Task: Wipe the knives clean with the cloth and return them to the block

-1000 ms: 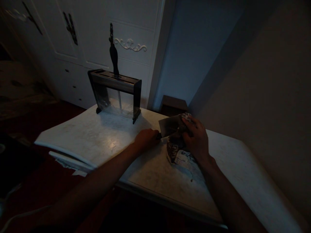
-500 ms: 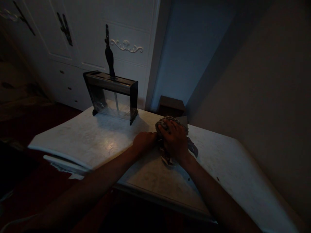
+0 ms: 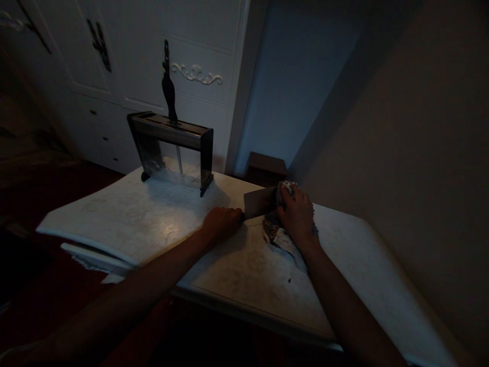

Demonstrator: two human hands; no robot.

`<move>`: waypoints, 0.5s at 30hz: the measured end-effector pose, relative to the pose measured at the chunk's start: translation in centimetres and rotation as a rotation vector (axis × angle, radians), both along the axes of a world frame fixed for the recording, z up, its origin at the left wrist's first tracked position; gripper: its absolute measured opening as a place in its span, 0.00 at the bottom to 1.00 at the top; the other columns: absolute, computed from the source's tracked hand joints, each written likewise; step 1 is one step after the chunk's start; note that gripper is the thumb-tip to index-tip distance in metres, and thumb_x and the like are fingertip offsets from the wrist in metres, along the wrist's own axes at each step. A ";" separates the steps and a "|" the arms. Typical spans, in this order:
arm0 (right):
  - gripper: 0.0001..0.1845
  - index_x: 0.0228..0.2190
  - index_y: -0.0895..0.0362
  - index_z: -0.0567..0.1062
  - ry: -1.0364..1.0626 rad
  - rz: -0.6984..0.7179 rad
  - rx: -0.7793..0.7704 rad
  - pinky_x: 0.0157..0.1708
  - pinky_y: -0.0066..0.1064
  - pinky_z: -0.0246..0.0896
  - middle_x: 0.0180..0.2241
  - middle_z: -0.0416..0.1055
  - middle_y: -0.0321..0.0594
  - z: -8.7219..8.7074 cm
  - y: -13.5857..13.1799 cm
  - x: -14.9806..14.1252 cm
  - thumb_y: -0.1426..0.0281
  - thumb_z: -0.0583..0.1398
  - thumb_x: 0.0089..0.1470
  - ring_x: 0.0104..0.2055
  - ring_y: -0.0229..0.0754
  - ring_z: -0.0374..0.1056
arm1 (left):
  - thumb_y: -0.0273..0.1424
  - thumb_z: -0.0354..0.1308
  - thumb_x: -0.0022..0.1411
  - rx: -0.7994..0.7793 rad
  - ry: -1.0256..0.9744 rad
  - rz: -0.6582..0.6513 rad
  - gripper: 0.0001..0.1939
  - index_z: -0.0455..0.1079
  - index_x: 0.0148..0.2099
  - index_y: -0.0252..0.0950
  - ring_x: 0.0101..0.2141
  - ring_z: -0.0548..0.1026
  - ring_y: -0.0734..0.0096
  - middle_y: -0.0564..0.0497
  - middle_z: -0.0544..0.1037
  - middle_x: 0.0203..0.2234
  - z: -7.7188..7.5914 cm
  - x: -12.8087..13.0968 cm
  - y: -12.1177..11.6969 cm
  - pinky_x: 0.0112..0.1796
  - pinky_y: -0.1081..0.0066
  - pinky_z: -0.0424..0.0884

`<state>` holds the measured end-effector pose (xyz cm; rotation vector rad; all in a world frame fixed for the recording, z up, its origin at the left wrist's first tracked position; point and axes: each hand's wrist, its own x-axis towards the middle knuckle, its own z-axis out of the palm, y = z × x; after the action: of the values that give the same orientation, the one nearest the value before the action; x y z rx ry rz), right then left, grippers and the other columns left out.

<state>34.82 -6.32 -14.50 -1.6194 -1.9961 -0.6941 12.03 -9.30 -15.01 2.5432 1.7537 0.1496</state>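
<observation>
My left hand is closed around the dark handle of a cleaver. The broad, flat blade points right, above the pale tabletop. Against the blade's far end, my right hand grips a crumpled grey cloth. One part of the cloth is bunched under the fingers and another hangs down towards the table. The cloth and fingers hide the blade's tip.
A knife block with clear sides stands at the back left of the table, a dark-handled tool upright in it. White cabinets rise behind. A brown box sits past the table's far edge. A wall borders the right.
My right hand and the cloth have slid right along the blade, away from the handle, uncovering the blade's near part. My left hand keeps hold of the handle.
</observation>
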 end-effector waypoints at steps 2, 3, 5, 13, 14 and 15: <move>0.31 0.58 0.61 0.68 0.015 -0.017 -0.016 0.49 0.48 0.62 0.59 0.62 0.55 -0.1 0.3 0.7 0.74 0.58 0.52 0.54 0.60 0.61 | 0.37 0.48 0.66 -0.001 -0.008 -0.002 0.17 0.73 0.47 0.34 0.40 0.79 0.51 0.39 0.80 0.37 -0.1 -0.1 0.1 0.37 0.62 0.70; 0.31 0.58 0.61 0.68 0.023 -0.019 -0.024 0.48 0.47 0.63 0.59 0.63 0.55 -0.1 0.4 1.1 0.73 0.58 0.52 0.53 0.59 0.62 | 0.37 0.49 0.65 0.000 -0.013 -0.002 0.17 0.73 0.47 0.34 0.40 0.79 0.51 0.39 0.80 0.37 -0.1 -0.2 0.1 0.37 0.62 0.70; 0.30 0.58 0.61 0.68 0.043 -0.015 -0.033 0.47 0.46 0.64 0.58 0.63 0.55 -0.1 0.6 1.6 0.73 0.57 0.53 0.51 0.58 0.64 | 0.38 0.50 0.64 0.003 -0.027 0.004 0.17 0.74 0.47 0.35 0.39 0.79 0.51 0.40 0.80 0.38 -0.2 -0.3 0.2 0.37 0.62 0.70; 0.28 0.56 0.61 0.70 0.184 0.023 -0.167 0.49 0.43 0.64 0.52 0.70 0.51 -0.2 1.3 3.0 0.69 0.57 0.53 0.50 0.54 0.67 | 0.40 0.52 0.63 -0.017 -0.159 0.101 0.16 0.75 0.46 0.37 0.38 0.78 0.54 0.41 0.79 0.36 -0.4 -0.9 0.7 0.34 0.66 0.68; 0.28 0.55 0.61 0.71 0.199 0.026 -0.179 0.50 0.43 0.64 0.52 0.71 0.50 -0.1 1.3 3.1 0.69 0.57 0.53 0.50 0.54 0.67 | 0.40 0.52 0.62 -0.017 -0.183 0.108 0.16 0.75 0.45 0.37 0.38 0.78 0.54 0.41 0.79 0.35 -0.5 -1.0 0.8 0.34 0.67 0.67; 0.27 0.55 0.61 0.71 0.210 0.029 -0.190 0.50 0.43 0.64 0.52 0.71 0.50 0.0 1.3 3.2 0.69 0.58 0.53 0.50 0.54 0.67 | 0.40 0.52 0.62 -0.014 -0.208 0.111 0.16 0.75 0.44 0.38 0.37 0.78 0.55 0.42 0.79 0.35 -0.5 -1.0 0.9 0.34 0.67 0.67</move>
<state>38.03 -4.98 -14.46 -1.6899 -1.9744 -0.3155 10.98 -8.45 -15.52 2.3235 1.8071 0.3902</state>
